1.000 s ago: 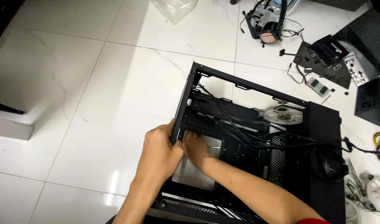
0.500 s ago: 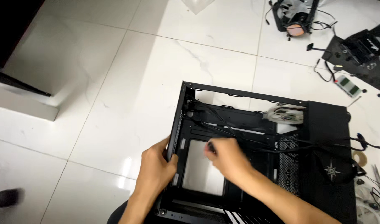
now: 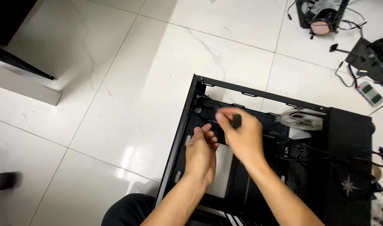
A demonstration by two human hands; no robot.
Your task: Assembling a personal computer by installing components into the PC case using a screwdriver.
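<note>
White marble floor tiles (image 3: 158, 62) carry an open black metal computer case (image 3: 279, 167) at lower right, lying flat for access; inside, the right hand (image 3: 241, 134) pinches a small black connector (image 3: 236, 121), and the left hand (image 3: 201, 152), loosely curled and empty, steadies beside it.

Black PC case (image 3: 258, 94), open, lying flat on white tile floor (image 3: 137, 83), side panel off; small black connector (image 3: 236, 121) held above its interior.

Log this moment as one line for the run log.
right hand: holds small black connector | left hand: inside black computer case | case: on white tile floor
</note>
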